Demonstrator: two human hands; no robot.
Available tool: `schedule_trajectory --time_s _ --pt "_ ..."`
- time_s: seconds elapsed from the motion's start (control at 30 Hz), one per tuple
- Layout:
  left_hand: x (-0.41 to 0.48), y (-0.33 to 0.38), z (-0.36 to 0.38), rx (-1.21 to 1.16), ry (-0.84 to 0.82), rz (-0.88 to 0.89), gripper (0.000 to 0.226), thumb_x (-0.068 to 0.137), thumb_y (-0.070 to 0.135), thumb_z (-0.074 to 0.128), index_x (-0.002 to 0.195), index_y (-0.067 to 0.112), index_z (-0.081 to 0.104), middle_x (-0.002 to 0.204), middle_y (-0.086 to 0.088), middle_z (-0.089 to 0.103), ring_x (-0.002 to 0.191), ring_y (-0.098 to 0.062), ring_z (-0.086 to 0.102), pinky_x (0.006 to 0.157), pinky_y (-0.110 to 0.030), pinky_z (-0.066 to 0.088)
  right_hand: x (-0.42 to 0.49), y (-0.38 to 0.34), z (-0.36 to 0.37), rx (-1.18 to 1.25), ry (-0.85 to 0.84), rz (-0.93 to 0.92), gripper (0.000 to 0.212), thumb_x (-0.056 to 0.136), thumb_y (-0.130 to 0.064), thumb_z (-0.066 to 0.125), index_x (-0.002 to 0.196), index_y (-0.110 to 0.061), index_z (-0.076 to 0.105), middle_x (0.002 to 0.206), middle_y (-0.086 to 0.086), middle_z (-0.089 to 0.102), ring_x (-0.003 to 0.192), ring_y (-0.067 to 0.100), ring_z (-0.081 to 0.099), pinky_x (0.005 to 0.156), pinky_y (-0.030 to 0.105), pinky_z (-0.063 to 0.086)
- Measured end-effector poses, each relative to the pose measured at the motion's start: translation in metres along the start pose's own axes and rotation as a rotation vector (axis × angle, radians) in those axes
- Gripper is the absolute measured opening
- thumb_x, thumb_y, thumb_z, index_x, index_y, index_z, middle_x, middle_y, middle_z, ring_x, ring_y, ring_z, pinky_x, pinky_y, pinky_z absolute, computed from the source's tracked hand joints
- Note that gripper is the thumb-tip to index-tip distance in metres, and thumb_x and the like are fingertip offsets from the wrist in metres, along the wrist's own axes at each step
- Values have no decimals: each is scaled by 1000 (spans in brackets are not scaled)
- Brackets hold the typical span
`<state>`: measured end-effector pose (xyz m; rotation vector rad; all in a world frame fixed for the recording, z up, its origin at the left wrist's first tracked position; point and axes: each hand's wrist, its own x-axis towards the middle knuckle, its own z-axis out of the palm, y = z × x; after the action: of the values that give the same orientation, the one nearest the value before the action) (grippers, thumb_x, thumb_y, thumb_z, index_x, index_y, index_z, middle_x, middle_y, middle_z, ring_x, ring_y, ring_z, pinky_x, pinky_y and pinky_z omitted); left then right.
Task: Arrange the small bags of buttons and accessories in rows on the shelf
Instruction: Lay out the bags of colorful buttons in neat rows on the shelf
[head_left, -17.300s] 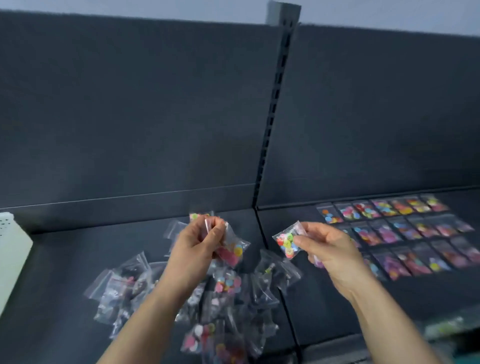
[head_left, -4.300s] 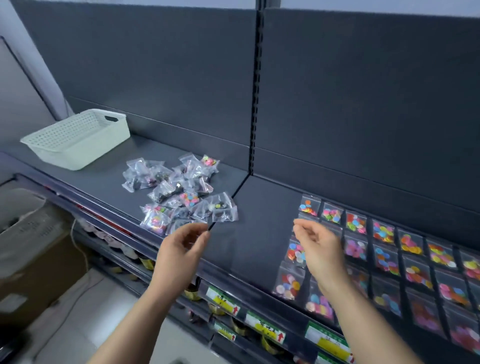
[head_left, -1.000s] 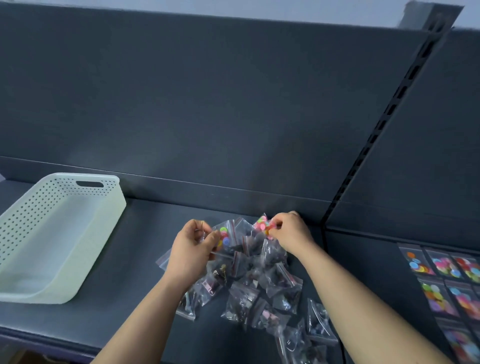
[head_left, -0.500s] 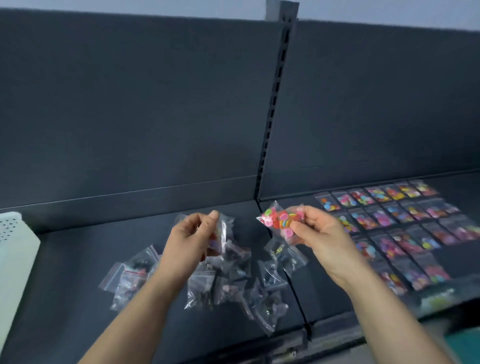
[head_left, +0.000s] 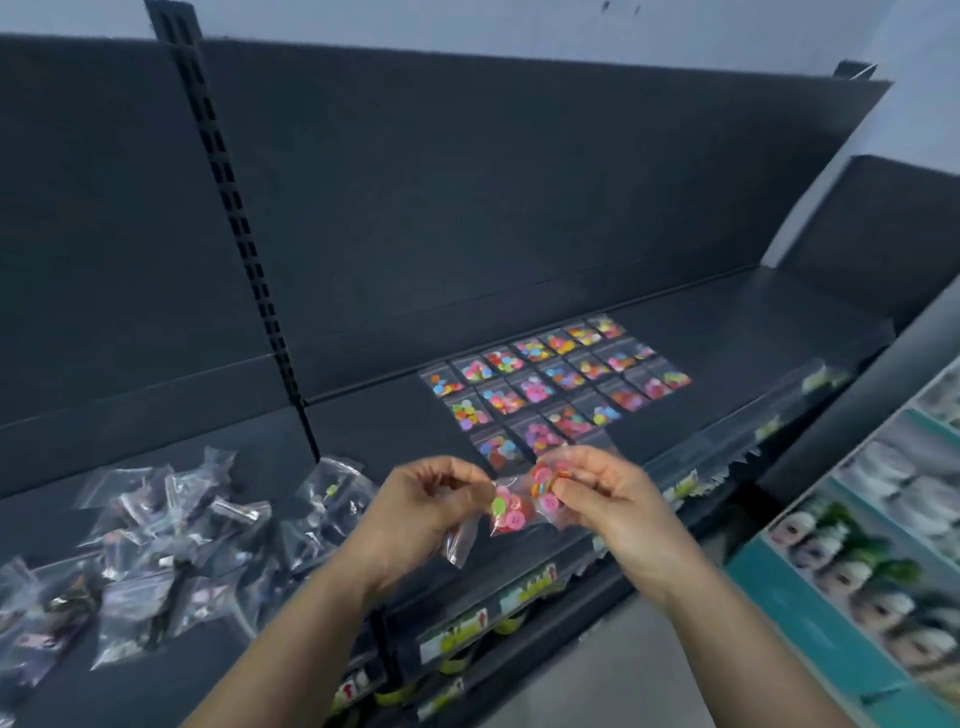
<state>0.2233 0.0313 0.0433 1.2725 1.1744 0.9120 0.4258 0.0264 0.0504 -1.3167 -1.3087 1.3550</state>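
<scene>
Both hands are raised above the front edge of the dark shelf (head_left: 395, 426). My left hand (head_left: 421, 504) pinches a small clear bag of pink and green buttons (head_left: 506, 512). Close beside it, my right hand (head_left: 597, 499) pinches another small bag of red and orange buttons (head_left: 545, 486). The two bags touch or overlap between my fingers. Behind my hands, several bags of coloured buttons lie in neat rows (head_left: 550, 379) on the right shelf section. A loose pile of clear accessory bags (head_left: 171, 535) lies on the left section.
A slotted upright (head_left: 244, 249) divides the two shelf sections. Price labels (head_left: 524, 587) run along the shelf's front edge, with a lower shelf beneath. A turquoise display of packaged goods (head_left: 878, 566) stands at the right. Bare shelf extends right of the rows.
My view has swung right, so the pile now lies at the left. Both hands have come together near the rows. My left hand's earlier clear bag is replaced by a bag of buttons.
</scene>
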Motion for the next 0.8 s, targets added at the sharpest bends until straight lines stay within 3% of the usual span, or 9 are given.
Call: schedule_trajectory --time_s 0.1,0.2,0.3,0.43,0.53,0.67,0.8 --pt "13 2 46 -54 39 -18 21 91 14 62 82 -4 61 46 -14 55 42 -16 44 48 -17 39 2 7 -48 208 64 59 19 93 0 53 106 -7 65 89 11 70 76 18 70 75 34 57" --pt "30 0 87 -94 117 -25 20 94 12 57 83 -5 59 44 -9 54 42 -15 46 51 -21 41 8 14 -92 330 90 88 17 92 3 54 103 -5 65 82 12 70 74 21 70 76 40 57" --pt "44 -1 122 -146 216 -14 17 95 15 55 84 2 58 46 -9 55 45 -14 46 50 -19 40 17 23 -131 295 142 128 19 90 6 55 99 -7 65 79 8 72 74 22 68 73 35 57" --pt "54 -3 159 -176 275 -6 13 95 13 55 87 3 57 48 -9 55 42 -9 43 45 -16 39 21 35 -164 217 76 180 7 84 -11 65 90 -10 63 59 -1 50 60 15 48 72 34 45" --pt "62 -5 179 -168 282 -26 11 95 11 55 88 3 57 48 -5 57 44 -6 49 49 -16 42 25 40 -174 112 32 172 34 72 -30 77 89 -3 65 52 -6 46 56 14 43 71 34 42" --pt "77 -7 191 -170 251 -58 16 91 16 61 88 1 57 51 -8 55 48 -14 48 58 -27 42 44 42 -183 93 54 165 15 80 -24 74 91 -14 72 54 -2 47 55 13 46 64 30 45" --pt "94 0 189 -182 225 -71 24 83 29 67 94 8 65 74 1 70 62 -7 63 63 -17 47 69 39 -196 7 -5 110 8 86 -21 69 90 -14 70 53 -2 47 55 14 46 63 29 46"
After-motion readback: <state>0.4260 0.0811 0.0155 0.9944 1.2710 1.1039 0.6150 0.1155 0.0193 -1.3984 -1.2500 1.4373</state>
